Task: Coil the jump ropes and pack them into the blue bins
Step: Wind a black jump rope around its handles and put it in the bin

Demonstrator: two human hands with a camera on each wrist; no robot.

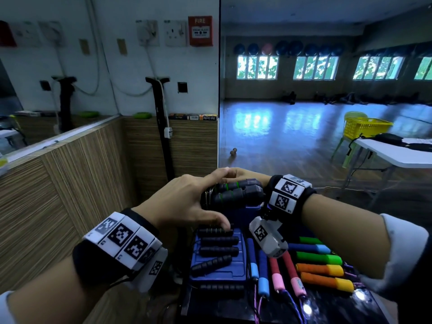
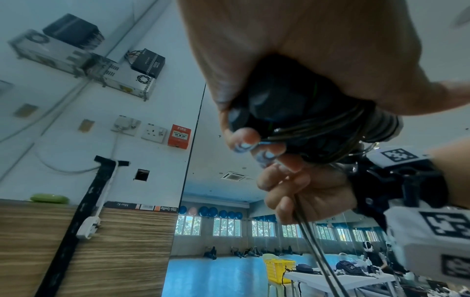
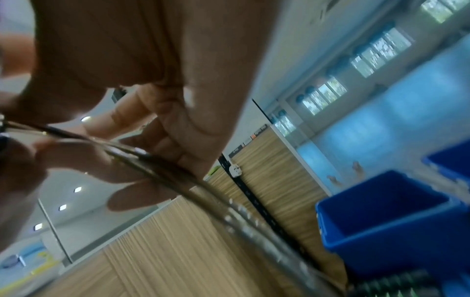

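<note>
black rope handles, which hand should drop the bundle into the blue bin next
Probably the left hand: it wraps the black handles and coiled cord just above the blue bin. The right hand only pinches the loose cord.

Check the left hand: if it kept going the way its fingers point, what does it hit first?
The left hand points right, already gripping the black jump rope handles with its wound cable. Pushing on, it would likely meet the right hand holding the same bundle; the depth between them is unclear.
</note>
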